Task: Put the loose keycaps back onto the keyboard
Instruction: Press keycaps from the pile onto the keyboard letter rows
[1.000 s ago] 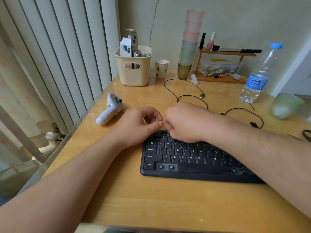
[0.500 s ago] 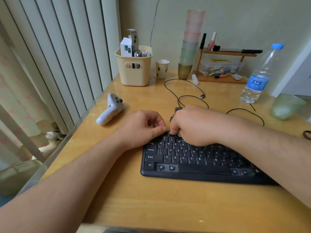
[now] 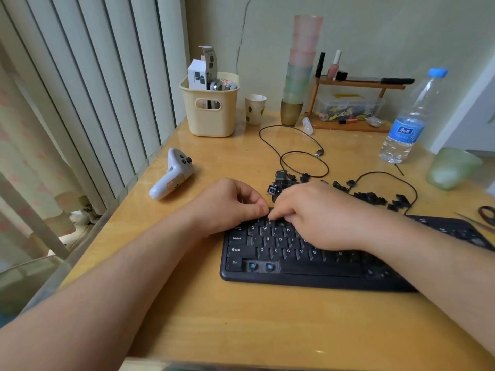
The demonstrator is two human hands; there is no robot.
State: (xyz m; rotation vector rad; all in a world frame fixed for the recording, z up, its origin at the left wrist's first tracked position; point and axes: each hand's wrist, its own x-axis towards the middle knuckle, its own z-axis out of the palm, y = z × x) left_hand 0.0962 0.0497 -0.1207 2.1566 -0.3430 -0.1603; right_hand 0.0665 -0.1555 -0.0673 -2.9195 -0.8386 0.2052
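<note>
A black keyboard lies on the wooden desk, with two bare blue switch stems beside the Ctrl key. My left hand is curled at the keyboard's top left corner, thumb against the number row. My right hand rests over the upper rows, fingertips pressed down near the 3 key; whether a keycap is under them is hidden. Several loose black keycaps are scattered on the desk just behind the keyboard, with a small pile beyond my right fingers.
A white controller lies to the left. A cream basket, paper cup, stacked cups, a small shelf, a water bottle and a green cup line the back. Black cables loop behind the keycaps. Scissors lie at the right edge.
Both hands have moved toward me and down onto the keyboard's top rows. The loose keycaps behind them, covered before, have come into sight.
</note>
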